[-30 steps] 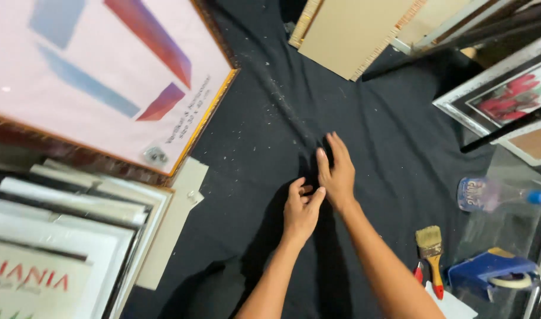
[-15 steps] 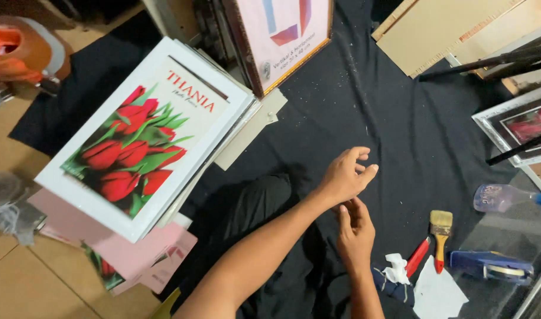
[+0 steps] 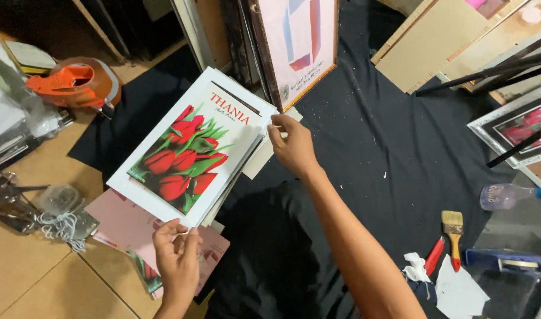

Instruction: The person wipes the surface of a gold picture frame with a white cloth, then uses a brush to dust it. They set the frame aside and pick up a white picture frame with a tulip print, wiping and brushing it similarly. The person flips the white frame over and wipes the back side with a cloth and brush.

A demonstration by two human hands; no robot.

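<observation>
At the bottom of the frame, the left hand [image 3: 177,255] is curling its fingers around the lower corner of a stack of red tulip prints [image 3: 193,156] lying left of centre. Above it, the right hand [image 3: 292,146] is pinching the stack's upper right edge. Farther up, a framed abstract print [image 3: 299,41] is leaning upright, an orange tape dispenser [image 3: 75,82] sitting upper left
</observation>
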